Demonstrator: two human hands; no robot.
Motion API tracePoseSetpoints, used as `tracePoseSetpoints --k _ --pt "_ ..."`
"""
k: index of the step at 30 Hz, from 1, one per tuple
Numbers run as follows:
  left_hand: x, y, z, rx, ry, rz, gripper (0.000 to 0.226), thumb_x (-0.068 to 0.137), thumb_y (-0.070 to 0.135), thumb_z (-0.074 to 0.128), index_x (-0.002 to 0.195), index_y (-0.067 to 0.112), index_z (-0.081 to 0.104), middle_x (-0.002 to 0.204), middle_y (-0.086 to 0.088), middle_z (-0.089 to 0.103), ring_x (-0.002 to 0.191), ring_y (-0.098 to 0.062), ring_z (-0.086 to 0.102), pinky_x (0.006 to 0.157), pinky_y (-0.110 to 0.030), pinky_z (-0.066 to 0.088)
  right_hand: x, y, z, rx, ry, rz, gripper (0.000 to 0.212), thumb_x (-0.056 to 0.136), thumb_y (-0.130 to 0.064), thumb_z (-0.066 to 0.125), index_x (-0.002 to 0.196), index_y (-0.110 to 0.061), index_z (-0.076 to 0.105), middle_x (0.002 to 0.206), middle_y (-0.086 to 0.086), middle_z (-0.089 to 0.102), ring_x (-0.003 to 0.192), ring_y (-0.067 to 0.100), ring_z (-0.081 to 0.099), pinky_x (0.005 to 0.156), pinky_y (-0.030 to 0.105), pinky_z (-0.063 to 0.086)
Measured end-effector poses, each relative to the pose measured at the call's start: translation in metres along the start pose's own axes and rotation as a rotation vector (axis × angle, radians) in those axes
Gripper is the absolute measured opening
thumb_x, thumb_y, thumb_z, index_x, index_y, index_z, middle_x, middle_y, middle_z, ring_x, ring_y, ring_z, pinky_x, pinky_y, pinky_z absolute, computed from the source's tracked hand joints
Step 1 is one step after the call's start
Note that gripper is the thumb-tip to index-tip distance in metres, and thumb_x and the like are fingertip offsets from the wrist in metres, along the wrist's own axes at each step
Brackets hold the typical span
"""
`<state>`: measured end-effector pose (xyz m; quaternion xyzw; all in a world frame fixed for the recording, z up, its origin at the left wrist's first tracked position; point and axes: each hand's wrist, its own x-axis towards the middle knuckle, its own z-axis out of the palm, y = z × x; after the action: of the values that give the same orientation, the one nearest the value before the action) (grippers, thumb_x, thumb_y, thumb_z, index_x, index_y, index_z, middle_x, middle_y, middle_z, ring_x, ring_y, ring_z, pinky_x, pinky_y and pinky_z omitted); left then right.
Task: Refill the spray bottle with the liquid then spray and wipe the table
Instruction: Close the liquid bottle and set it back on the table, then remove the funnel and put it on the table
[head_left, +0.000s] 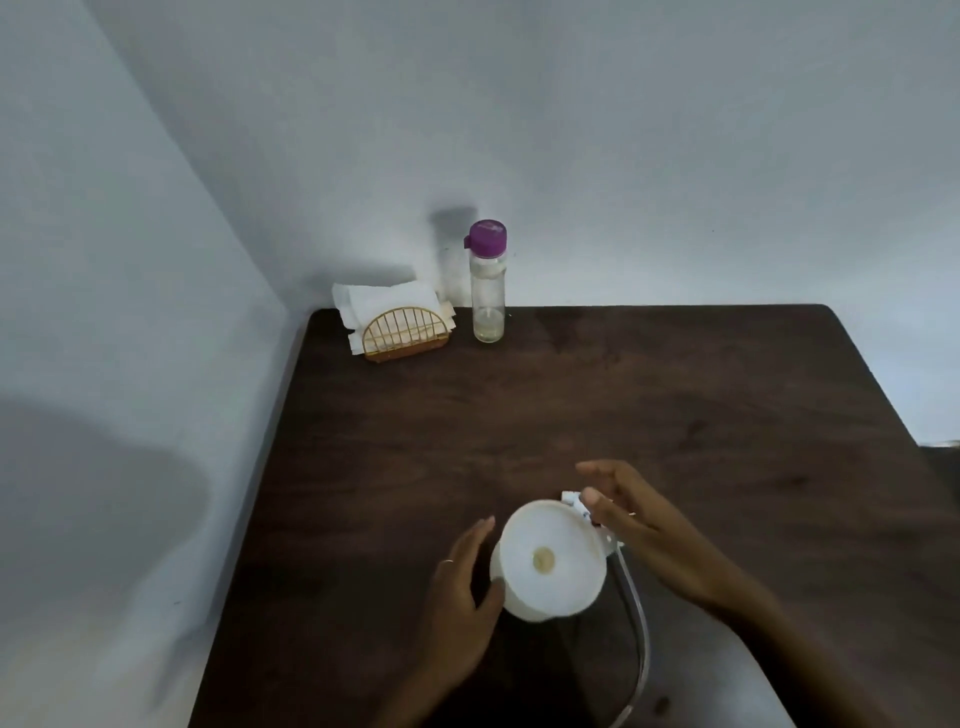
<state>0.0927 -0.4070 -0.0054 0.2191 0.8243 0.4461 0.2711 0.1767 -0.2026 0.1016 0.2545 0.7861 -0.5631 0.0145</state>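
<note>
Left hand (460, 587) cups white spray bottle (550, 564) at its side, fingers loosely curved, thumb against wall. Right hand (639, 525) pinches spray head (582, 506), dip tube (636, 623) trailing toward me. Bottle upright near table (675, 389) front, mouth up, long axis vertical. I'd brace base, lift head clear before pouring.

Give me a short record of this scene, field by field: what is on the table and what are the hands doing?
surface: dark wooden table
near centre: white funnel on a white bottle
left hand: holds the bottle below the funnel
right hand: on the spray head, its tube hanging loose
far edge: clear bottle, purple cap on
beside it: gold napkin holder
</note>
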Motion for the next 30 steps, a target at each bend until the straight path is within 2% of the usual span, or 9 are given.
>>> tracePoseSetpoints --k 3,6,8,10,15,20,24,27,30 --pt "-0.016 0.002 0.009 0.103 -0.011 0.052 0.068 0.081 0.041 0.057 0.143 0.032 0.031 0.149 0.011 0.037 0.136 -0.007 0.033 0.114 -0.033 0.029 -0.019 0.005 0.009 -0.003 -0.031 0.011 0.032 0.091 -0.044 0.046 0.122 -0.036 0.049 0.107 -0.007 0.06 0.097 0.008 0.06 0.085 0.027 0.05" --pt "-0.021 0.007 0.016 0.147 -0.021 0.054 0.073 0.08 0.045 0.06 0.144 0.026 0.032 0.146 0.012 0.037 0.134 -0.007 0.032 0.111 -0.025 0.027 -0.024 0.002 0.014 -0.051 -0.048 -0.032 0.025 0.095 -0.034 0.046 0.12 -0.03 0.051 0.11 -0.014 0.058 0.098 -0.001 0.056 0.083 0.019 0.048" --pt "-0.023 0.01 0.02 0.154 -0.032 0.037 0.073 0.079 0.049 0.06 0.143 0.025 0.034 0.144 0.009 0.041 0.132 -0.009 0.037 0.111 -0.032 0.033 -0.026 -0.002 0.017 -0.055 -0.032 -0.066 0.019 0.096 -0.025 0.047 0.114 -0.025 0.055 0.107 -0.017 0.058 0.093 -0.011 0.054 0.074 0.01 0.047" --pt "-0.023 0.012 0.022 0.183 -0.033 0.026 0.073 0.08 0.053 0.057 0.142 0.023 0.035 0.142 0.006 0.044 0.13 -0.011 0.04 0.108 -0.039 0.038 -0.026 -0.006 0.019 -0.024 -0.007 -0.093 0.016 0.096 -0.017 0.048 0.109 -0.02 0.057 0.101 -0.013 0.059 0.083 -0.016 0.054 0.066 0.008 0.047" --pt "-0.022 0.014 0.024 0.265 -0.016 0.023 0.064 0.087 0.048 0.057 0.141 0.02 0.035 0.142 0.002 0.045 0.126 -0.016 0.044 0.103 -0.041 0.042 -0.031 -0.012 0.021 0.145 0.022 -0.075 0.019 0.094 -0.013 0.051 0.107 -0.005 0.062 0.091 -0.001 0.065 0.066 -0.003 0.062 0.052 0.011 0.046" --pt "-0.026 0.021 0.03 0.267 0.008 0.005 0.062 0.088 0.047 0.056 0.14 0.018 0.038 0.138 0.0 0.048 0.122 -0.017 0.047 0.101 -0.04 0.044 -0.035 -0.006 0.019 0.07 0.005 -0.066 0.019 0.095 -0.018 0.05 0.103 -0.009 0.065 0.097 0.004 0.068 0.086 0.019 0.066 0.066 0.022 0.054" --pt "-0.026 0.021 0.033 0.279 -0.002 0.025 0.067 0.089 0.048 0.055 0.144 0.022 0.029 0.145 0.003 0.042 0.128 -0.016 0.043 0.104 -0.041 0.042 -0.04 -0.01 0.014 0.168 0.018 -0.041 0.02 0.095 -0.015 0.049 0.104 -0.006 0.065 0.088 0.002 0.067 0.065 0.0 0.062 0.057 0.011 0.048" --pt "-0.027 0.023 0.033 0.266 0.006 -0.01 0.062 0.089 0.045 0.057 0.14 0.017 0.038 0.136 -0.002 0.049 0.121 -0.017 0.048 0.1 -0.036 0.045 -0.042 -0.009 0.011 0.139 -0.06 -0.022 0.024 0.095 -0.017 0.05 0.105 -0.002 0.065 0.098 0.013 0.068 0.074 0.002 0.061 0.062 0.012 0.048" --pt "-0.026 0.022 0.033 0.255 0.002 0.008 0.065 0.088 0.047 0.057 0.142 0.019 0.034 0.141 0.001 0.046 0.124 -0.017 0.046 0.102 -0.038 0.044 -0.044 -0.009 0.008 0.176 -0.063 0.035 0.022 0.095 -0.024 0.049 0.101 -0.013 0.068 0.097 0.012 0.07 0.071 0.0 0.063 0.065 0.017 0.048"
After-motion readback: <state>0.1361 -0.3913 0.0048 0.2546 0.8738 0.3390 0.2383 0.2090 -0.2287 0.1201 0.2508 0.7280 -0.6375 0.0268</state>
